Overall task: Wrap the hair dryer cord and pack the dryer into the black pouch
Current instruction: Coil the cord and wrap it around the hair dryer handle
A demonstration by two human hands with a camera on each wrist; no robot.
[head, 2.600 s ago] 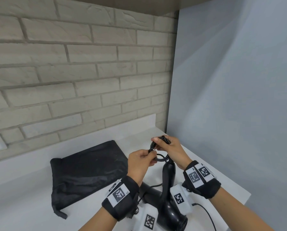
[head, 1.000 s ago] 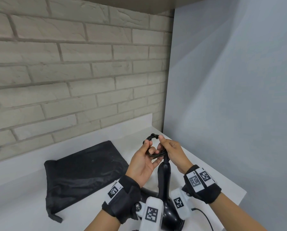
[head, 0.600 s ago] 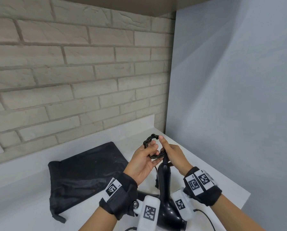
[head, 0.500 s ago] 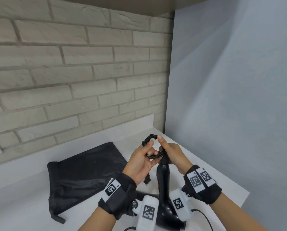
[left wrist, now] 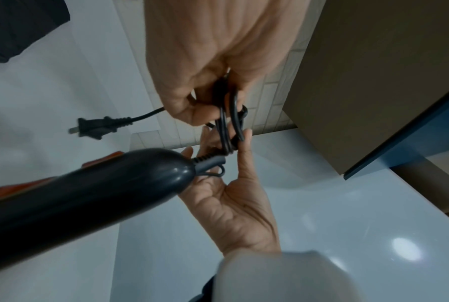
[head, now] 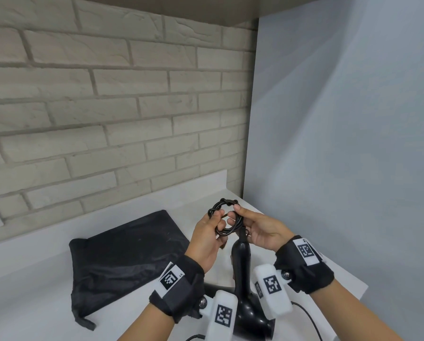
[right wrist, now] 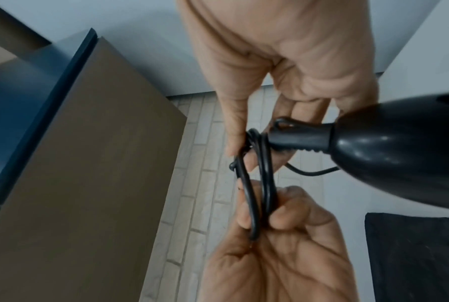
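I see even, soft lighting; wrist views blur near the hands, with glare on the surface.

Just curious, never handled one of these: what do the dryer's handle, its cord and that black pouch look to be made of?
Hair dryer handle: probably hard plastic, glossy black, with sharp highlights. Cord: looks rubber- or vinyl-coated, matte black, bending into tight loops. Black pouch: thin woven fabric, perhaps nylon, creased with a faint sheen.
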